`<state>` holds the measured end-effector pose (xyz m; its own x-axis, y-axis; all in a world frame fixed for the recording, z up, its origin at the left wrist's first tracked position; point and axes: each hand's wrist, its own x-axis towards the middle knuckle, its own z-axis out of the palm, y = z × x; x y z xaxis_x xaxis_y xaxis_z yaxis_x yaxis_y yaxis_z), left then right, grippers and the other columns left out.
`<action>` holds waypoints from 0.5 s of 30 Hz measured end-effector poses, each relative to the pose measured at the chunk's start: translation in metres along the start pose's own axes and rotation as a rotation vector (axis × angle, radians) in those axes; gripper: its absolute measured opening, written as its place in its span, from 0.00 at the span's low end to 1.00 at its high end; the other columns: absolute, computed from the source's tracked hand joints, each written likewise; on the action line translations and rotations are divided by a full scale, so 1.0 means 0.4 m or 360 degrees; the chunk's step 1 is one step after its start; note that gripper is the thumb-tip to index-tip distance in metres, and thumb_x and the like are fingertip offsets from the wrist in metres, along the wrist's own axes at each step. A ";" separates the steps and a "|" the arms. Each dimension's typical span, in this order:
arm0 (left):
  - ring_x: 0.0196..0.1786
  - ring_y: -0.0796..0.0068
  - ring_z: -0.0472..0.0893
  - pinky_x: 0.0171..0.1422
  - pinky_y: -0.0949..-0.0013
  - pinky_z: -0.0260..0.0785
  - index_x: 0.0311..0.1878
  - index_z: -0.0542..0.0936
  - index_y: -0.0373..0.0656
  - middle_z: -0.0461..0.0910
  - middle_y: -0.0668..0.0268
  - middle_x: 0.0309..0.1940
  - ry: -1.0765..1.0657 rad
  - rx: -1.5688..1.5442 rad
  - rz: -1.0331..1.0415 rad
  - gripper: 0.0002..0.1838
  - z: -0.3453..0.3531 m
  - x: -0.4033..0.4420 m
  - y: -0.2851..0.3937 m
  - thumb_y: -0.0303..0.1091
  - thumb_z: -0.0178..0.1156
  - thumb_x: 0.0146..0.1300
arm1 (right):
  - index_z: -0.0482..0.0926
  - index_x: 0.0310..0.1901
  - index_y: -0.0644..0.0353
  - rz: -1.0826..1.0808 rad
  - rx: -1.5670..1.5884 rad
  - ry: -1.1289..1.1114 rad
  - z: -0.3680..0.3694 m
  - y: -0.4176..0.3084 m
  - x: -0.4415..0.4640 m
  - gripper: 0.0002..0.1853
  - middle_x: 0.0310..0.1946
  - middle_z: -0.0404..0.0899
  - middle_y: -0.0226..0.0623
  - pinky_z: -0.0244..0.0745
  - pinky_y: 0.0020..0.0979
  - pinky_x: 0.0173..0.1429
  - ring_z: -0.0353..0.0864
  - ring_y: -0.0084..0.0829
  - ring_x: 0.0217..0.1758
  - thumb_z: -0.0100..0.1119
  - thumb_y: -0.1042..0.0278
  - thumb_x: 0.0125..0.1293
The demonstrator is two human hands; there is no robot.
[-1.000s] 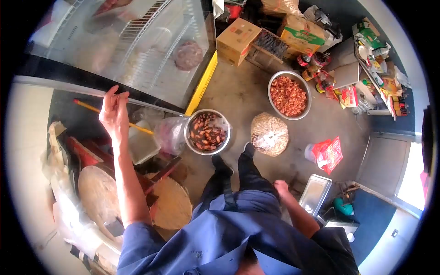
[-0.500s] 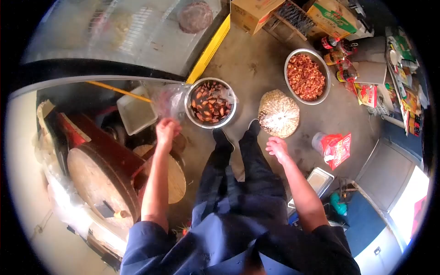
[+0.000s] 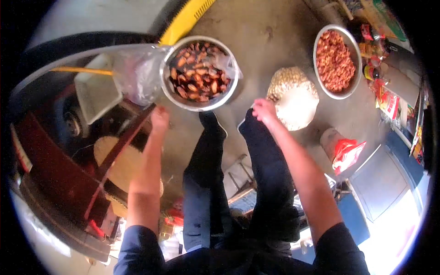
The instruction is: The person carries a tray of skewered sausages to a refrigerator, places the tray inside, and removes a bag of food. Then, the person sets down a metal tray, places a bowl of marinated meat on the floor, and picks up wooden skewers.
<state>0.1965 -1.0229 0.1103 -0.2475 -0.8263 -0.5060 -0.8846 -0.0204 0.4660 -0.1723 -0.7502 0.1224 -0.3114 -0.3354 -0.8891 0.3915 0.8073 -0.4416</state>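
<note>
The metal bowl point(image 3: 191, 105) of brown pieces point(image 3: 200, 72) stands on the floor point(image 3: 256, 46) beyond the left hand point(image 3: 159, 118), probably heavy, rigid and prone to slopping, best held at opposite sides; blur hides whether that hand and the right hand point(image 3: 264, 110), near a pale sack point(image 3: 299, 106), are closed

- Your trousers point(image 3: 272, 178): black.
- Left bowl point(image 3: 197, 108): silver; pieces point(image 3: 192, 75) orange-brown against near-black.
- Right bowl point(image 3: 341, 96): silver; chunks point(image 3: 335, 62) brick red.
- Round sack point(image 3: 294, 98) before you: mottled tan, whitish patch.
- Plastic bag point(image 3: 347, 153): red, pale patches.
- Strip point(image 3: 185, 20): bright yellow.
</note>
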 end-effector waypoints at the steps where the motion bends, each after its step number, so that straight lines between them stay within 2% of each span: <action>1: 0.39 0.68 0.78 0.47 0.66 0.71 0.41 0.78 0.36 0.80 0.63 0.35 0.0037 -0.0036 -0.0120 0.11 0.012 0.022 -0.005 0.27 0.58 0.54 | 0.78 0.49 0.63 0.0014 0.0135 -0.0033 0.008 0.008 0.040 0.16 0.32 0.81 0.36 0.74 0.27 0.27 0.81 0.27 0.27 0.56 0.70 0.59; 2: 0.40 0.70 0.78 0.48 0.67 0.70 0.42 0.78 0.37 0.81 0.64 0.37 0.0078 -0.0075 -0.0240 0.10 0.025 0.043 -0.009 0.26 0.59 0.55 | 0.78 0.49 0.63 0.0022 0.0274 -0.0054 0.014 0.007 0.072 0.16 0.32 0.81 0.37 0.74 0.28 0.28 0.82 0.27 0.27 0.56 0.70 0.59; 3: 0.38 0.76 0.75 0.46 0.71 0.69 0.43 0.78 0.37 0.79 0.68 0.37 0.0065 -0.0278 -0.0229 0.08 0.062 0.083 -0.096 0.27 0.59 0.60 | 0.78 0.48 0.62 -0.0009 0.0139 -0.0057 0.022 0.001 0.100 0.16 0.31 0.81 0.37 0.75 0.28 0.29 0.82 0.27 0.27 0.56 0.69 0.58; 4: 0.38 0.76 0.75 0.46 0.72 0.68 0.43 0.78 0.37 0.79 0.68 0.36 -0.0013 -0.0192 -0.0391 0.09 0.046 0.042 0.052 0.26 0.59 0.59 | 0.79 0.47 0.61 -0.0038 0.0005 -0.0052 0.030 0.003 0.118 0.16 0.31 0.82 0.37 0.75 0.28 0.30 0.83 0.26 0.27 0.56 0.68 0.58; 6: 0.39 0.73 0.77 0.47 0.69 0.70 0.42 0.78 0.39 0.81 0.65 0.37 -0.0164 -0.0413 -0.0334 0.10 0.068 0.023 0.027 0.28 0.61 0.56 | 0.80 0.44 0.60 -0.0167 0.0207 -0.0037 0.040 0.043 0.117 0.14 0.30 0.82 0.36 0.76 0.28 0.31 0.83 0.26 0.26 0.56 0.65 0.58; 8: 0.36 0.75 0.77 0.42 0.70 0.70 0.40 0.78 0.39 0.79 0.67 0.31 -0.0220 0.0094 -0.0035 0.09 0.083 -0.017 0.025 0.30 0.60 0.56 | 0.81 0.41 0.58 -0.0226 0.0162 0.0008 0.025 0.060 0.054 0.12 0.26 0.83 0.35 0.77 0.28 0.32 0.84 0.26 0.26 0.56 0.64 0.58; 9: 0.32 0.78 0.75 0.38 0.71 0.69 0.38 0.78 0.39 0.77 0.68 0.27 -0.0223 0.0010 -0.0023 0.08 0.090 -0.049 0.055 0.31 0.60 0.56 | 0.81 0.40 0.58 -0.0173 0.0156 0.0027 0.019 0.079 0.034 0.12 0.25 0.83 0.35 0.77 0.28 0.33 0.84 0.27 0.26 0.56 0.63 0.58; 11: 0.30 0.81 0.74 0.35 0.74 0.67 0.37 0.78 0.40 0.76 0.69 0.26 -0.0583 -0.0164 -0.0287 0.07 0.090 -0.080 0.052 0.31 0.60 0.57 | 0.82 0.40 0.57 -0.0043 0.0137 0.0096 0.006 0.137 -0.019 0.11 0.24 0.83 0.35 0.78 0.29 0.35 0.85 0.28 0.26 0.56 0.63 0.58; 12: 0.30 0.81 0.74 0.35 0.74 0.67 0.37 0.78 0.40 0.76 0.69 0.26 -0.0636 -0.0152 -0.0244 0.07 0.095 -0.105 0.071 0.31 0.60 0.57 | 0.82 0.39 0.56 0.0026 0.0122 0.0146 -0.002 0.159 -0.054 0.11 0.24 0.83 0.36 0.79 0.29 0.36 0.85 0.29 0.26 0.56 0.63 0.58; 14: 0.29 0.82 0.73 0.34 0.75 0.66 0.36 0.79 0.42 0.76 0.70 0.26 -0.0775 -0.0256 -0.0477 0.05 0.094 -0.157 0.122 0.32 0.60 0.59 | 0.82 0.35 0.55 0.0084 0.0161 0.0297 -0.024 0.221 -0.133 0.09 0.24 0.83 0.36 0.79 0.31 0.39 0.85 0.29 0.26 0.54 0.64 0.58; 15: 0.29 0.82 0.73 0.34 0.75 0.66 0.36 0.79 0.42 0.76 0.70 0.26 -0.0827 -0.0231 -0.0428 0.05 0.094 -0.185 0.162 0.31 0.60 0.59 | 0.82 0.34 0.55 0.0075 0.0088 0.0346 -0.040 0.253 -0.175 0.08 0.24 0.83 0.36 0.78 0.33 0.39 0.85 0.29 0.27 0.54 0.64 0.58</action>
<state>0.1427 -0.9419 0.1508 -0.2157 -0.3988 -0.8913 -0.8890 -0.2972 0.3482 -0.1246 -0.6373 0.1419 -0.4687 -0.1802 -0.8648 0.4553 0.7896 -0.4113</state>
